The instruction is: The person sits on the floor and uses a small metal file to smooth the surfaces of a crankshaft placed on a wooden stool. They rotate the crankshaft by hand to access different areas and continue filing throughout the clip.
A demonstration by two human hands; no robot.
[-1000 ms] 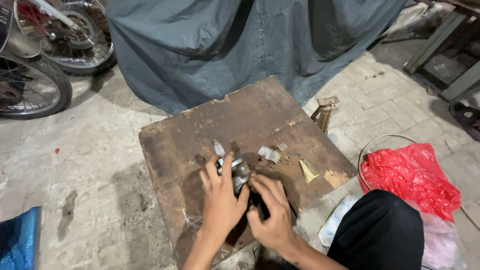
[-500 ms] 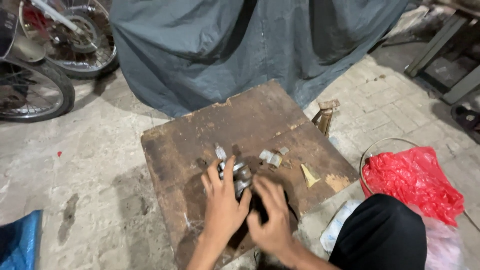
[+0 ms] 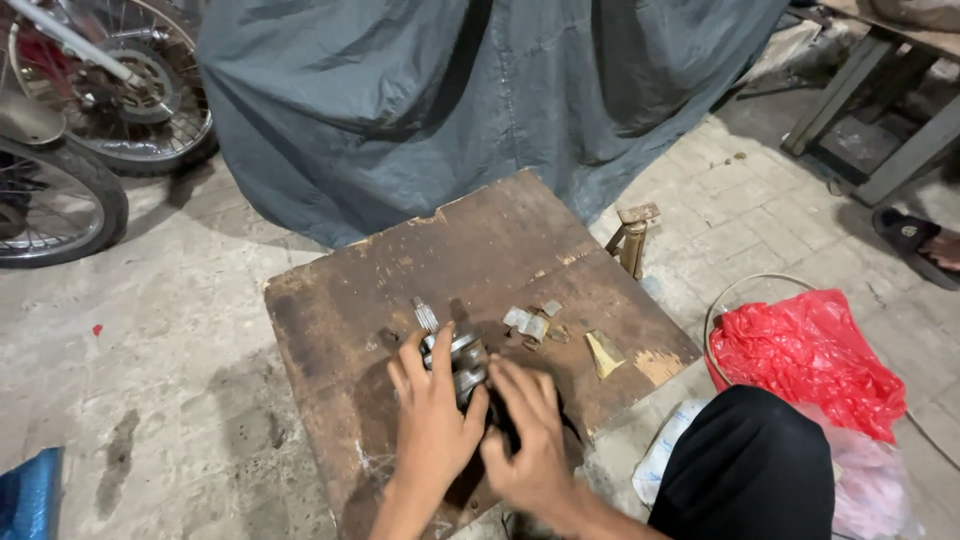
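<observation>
Two hands [image 3: 480, 430], two wheels [image 3: 50, 200], one wooden board [image 3: 480, 260], one red bag [image 3: 810, 355].

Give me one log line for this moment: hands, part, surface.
left hand: gripping metal part | right hand: on same part | surface: worn wooden board | nearby: small metal pieces

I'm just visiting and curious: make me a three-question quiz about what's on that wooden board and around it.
1. True or false: both hands grip the metal part on the wooden board.
2. What lies right of the board? A) red plastic bag B) green bucket C) ladder
3. What covers the large thing behind the board?

Key
1. True: the left hand and right hand close around it.
2. A, the red plastic bag.
3. A grey cloth.
</observation>
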